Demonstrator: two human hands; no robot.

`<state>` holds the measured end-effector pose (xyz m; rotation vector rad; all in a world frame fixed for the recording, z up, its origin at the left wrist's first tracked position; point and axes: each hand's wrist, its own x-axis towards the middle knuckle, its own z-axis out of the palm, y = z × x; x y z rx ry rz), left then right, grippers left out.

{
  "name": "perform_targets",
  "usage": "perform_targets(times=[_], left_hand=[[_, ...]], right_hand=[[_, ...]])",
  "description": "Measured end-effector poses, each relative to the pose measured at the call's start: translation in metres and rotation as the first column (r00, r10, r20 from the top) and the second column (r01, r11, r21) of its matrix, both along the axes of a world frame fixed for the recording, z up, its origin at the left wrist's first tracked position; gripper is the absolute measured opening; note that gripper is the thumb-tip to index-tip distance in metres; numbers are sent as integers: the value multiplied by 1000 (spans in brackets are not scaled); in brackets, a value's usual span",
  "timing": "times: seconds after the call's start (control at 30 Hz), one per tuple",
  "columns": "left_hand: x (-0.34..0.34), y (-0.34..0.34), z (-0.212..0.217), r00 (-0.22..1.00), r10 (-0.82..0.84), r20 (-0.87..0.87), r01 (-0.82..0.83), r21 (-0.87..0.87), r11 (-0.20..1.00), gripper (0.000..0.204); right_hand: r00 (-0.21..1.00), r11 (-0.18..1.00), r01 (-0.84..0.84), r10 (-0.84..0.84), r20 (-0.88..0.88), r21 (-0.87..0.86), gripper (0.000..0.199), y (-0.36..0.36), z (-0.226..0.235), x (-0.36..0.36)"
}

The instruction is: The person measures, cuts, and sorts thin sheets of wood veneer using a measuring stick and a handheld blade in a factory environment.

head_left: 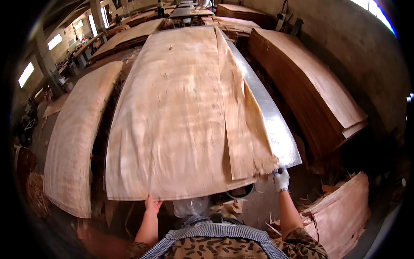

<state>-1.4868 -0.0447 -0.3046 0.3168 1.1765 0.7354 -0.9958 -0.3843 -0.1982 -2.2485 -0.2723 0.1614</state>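
Observation:
A large, pale wood veneer sheet [172, 108] covers most of a long, shiny metal-topped table [280, 138] in front of me. Along its right side lies a narrower veneer strip [248, 142], wrinkled, with a ragged near end. My left hand [152, 203], bare, is closed on the big sheet's near edge, left of centre. At the strip's near right corner, my right hand [282, 179] in a white glove has its fingers curled by the table's edge. What those fingers grip is hidden.
A veneer stack [82, 142] stands to the left, and a tall stack [302, 82] runs along the right wall. Broken veneer pieces [340, 216] lean at the lower right. A clear plastic bag [190, 207] is below the near edge. Farther tables and people are at the back.

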Motion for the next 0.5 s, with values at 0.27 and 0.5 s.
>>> perform_targets(times=[0.27,0.5], left_hand=[[48,49,14,984,-170,-61,171,1,985,38],[53,54,21,979,-178,-95,175,-44,984,38]], right_hand=[[989,997,40,-29,-147,71,23,37,38,36],[941,622,332,-267,207,-709,22,-154,-8,-20]])
